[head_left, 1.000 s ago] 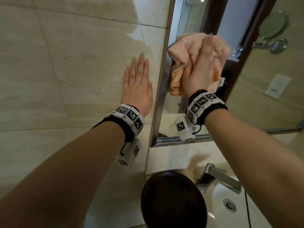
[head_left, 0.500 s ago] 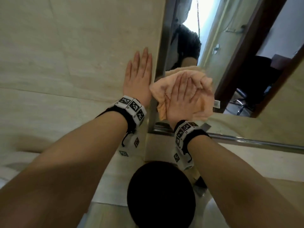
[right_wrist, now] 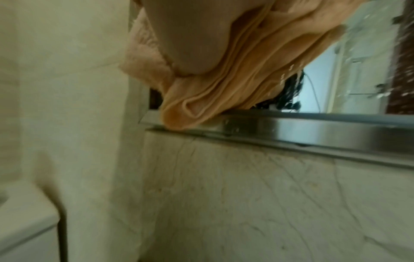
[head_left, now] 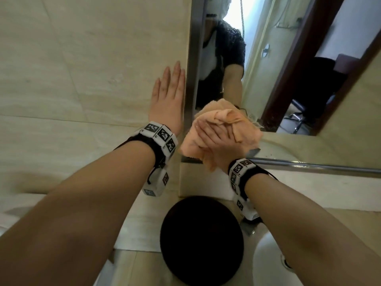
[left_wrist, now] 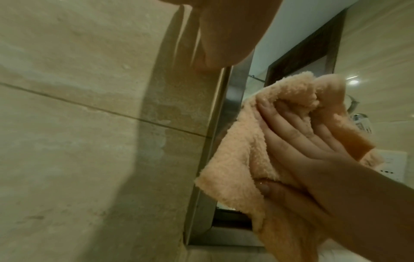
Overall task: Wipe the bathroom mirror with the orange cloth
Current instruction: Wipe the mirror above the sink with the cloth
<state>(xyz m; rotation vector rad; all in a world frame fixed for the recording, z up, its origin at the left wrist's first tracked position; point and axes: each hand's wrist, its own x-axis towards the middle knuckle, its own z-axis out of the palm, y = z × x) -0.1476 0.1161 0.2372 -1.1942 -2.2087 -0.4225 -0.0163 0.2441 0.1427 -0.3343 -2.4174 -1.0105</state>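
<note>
My right hand point(head_left: 214, 137) presses the crumpled orange cloth point(head_left: 190, 144) flat against the bathroom mirror point(head_left: 278, 69), at its lower left corner beside the steel frame point(head_left: 192, 58). The fingers lie fairly straight on the cloth point(left_wrist: 237, 159), and a fold of it covers the fingertips. In the right wrist view the cloth point(right_wrist: 246, 79) hangs down onto the bottom frame rail point(right_wrist: 291, 127). My left hand point(head_left: 168, 100) lies flat with straight fingers on the beige tile wall point(head_left: 82, 79), just left of the mirror frame, holding nothing.
A dark round object point(head_left: 202, 240) sits below the mirror between my arms. A white basin point(head_left: 268, 263) lies at the lower right. A pale stone ledge point(head_left: 309, 193) runs under the mirror. Water spots dot the glass point(right_wrist: 358, 26) near the cloth.
My right hand slid the cloth down the mirror's left side to its lower left corner. My left hand stayed flat on the wall.
</note>
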